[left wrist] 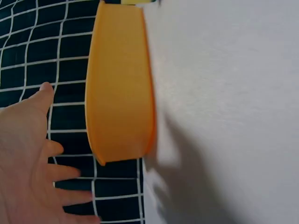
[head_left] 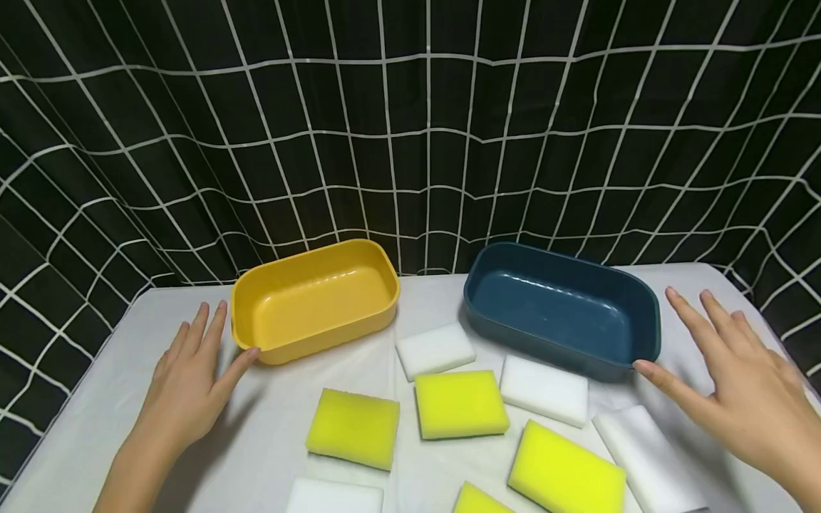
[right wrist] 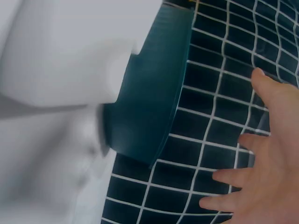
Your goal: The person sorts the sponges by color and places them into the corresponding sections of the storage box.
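A yellow bin [head_left: 327, 338] stands at the back left of the table, and my left hand [head_left: 189, 385] is beside its left end, fingers spread and holding nothing. In the left wrist view the hand [left wrist: 28, 158] appears apart from the bin [left wrist: 120, 84]. At the back right is a dark blue bin [head_left: 545, 335]. Beside its right end my right hand [head_left: 744, 385] is spread, with nothing in it; the right wrist view shows this hand [right wrist: 261, 172] apart from the blue bin [right wrist: 145, 102]. Between the hands lie yellow sponges [head_left: 460, 404] and white sponges [head_left: 436, 349].
More yellow sponges [head_left: 354, 427] and white sponges [head_left: 544, 390] lie scattered toward the front of the white-covered table [head_left: 256, 456]. One white sponge [head_left: 648, 456] is near the right hand. A black curtain with white grid lines [head_left: 410, 164] hangs behind and at both sides.
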{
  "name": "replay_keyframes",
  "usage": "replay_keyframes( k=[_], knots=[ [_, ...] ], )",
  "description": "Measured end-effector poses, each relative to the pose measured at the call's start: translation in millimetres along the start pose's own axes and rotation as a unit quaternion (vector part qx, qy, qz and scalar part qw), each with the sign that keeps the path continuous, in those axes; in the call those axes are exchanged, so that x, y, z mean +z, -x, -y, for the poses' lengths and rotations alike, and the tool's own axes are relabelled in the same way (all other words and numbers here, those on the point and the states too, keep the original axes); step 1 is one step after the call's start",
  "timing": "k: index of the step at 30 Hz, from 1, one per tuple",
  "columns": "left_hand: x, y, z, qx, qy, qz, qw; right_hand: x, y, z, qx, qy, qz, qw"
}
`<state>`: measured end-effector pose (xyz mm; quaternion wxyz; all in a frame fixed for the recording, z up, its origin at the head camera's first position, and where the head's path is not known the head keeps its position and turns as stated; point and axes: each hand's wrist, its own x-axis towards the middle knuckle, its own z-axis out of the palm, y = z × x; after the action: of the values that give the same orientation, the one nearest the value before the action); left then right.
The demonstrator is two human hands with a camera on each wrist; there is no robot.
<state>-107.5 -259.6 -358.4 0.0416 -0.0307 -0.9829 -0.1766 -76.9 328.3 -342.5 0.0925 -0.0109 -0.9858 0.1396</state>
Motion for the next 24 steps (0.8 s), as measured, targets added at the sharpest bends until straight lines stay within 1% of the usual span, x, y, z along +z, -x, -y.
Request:
replay_keyframes(
  k=[3,6,12,15,19,23,24],
  knots=[
    [-2.9,-6.0,-1.2,0.0,0.034,0.014,0.9993,0,1,4,-0.014,-0.005,0.0,1.0],
    [-3.7,-11.2,-1.0,-0.007,0.066,0.029,0.9974,0,2,9,-0.024,-0.008,-0.001,1.0],
    [3.3,-15.1,2.8,-0.012,0.119,0.026,0.9925,1,6,17,-0.043,-0.026,0.002,0.999],
    [6.3,-15.9,3.9,-0.03,0.152,0.028,0.9876,2,7,21,-0.048,-0.031,0.009,0.998],
    [7.9,-17.8,2.5,-0.067,0.201,0.035,0.9766,3,9,25,-0.048,-0.029,0.023,0.998],
    [11.2,-18.2,3.7,-0.1,0.259,0.039,0.96,4,13,30,-0.054,-0.04,0.032,0.997],
    [12.4,-18.3,4.5,-0.108,0.275,0.041,0.9545,4,14,31,-0.053,-0.044,0.034,0.997]
  ],
)
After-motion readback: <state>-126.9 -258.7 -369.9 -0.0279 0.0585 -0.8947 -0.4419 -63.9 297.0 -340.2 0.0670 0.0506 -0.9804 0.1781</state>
